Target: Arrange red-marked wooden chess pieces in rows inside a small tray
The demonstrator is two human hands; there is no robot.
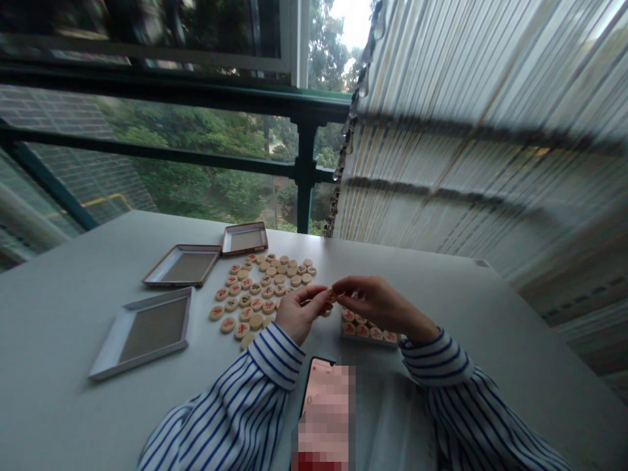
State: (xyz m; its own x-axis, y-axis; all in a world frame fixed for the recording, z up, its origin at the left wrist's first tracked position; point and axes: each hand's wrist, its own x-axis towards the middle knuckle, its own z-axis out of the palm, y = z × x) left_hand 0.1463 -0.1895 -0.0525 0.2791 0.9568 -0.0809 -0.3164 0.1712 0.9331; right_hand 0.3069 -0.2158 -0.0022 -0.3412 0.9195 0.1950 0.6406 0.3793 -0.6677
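Note:
Several round wooden game pieces (260, 288) with red or black characters lie spread on the white table (73, 275). My left hand (300, 313) and my right hand (377, 302) meet above the table, fingers pinched together on one small wooden piece (333, 294) between them. Under my right hand a white tray (387, 341) holds several pieces in rows. Both arms wear blue-striped white sleeves.
Three empty shallow trays or lids lie to the left: a white one (144, 332) and two brown-rimmed ones (182, 265) (244, 238). A phone (318, 392) stands near my chest. A railed window (304, 176) is behind the table, and a slatted blind (481, 144) hangs at the right.

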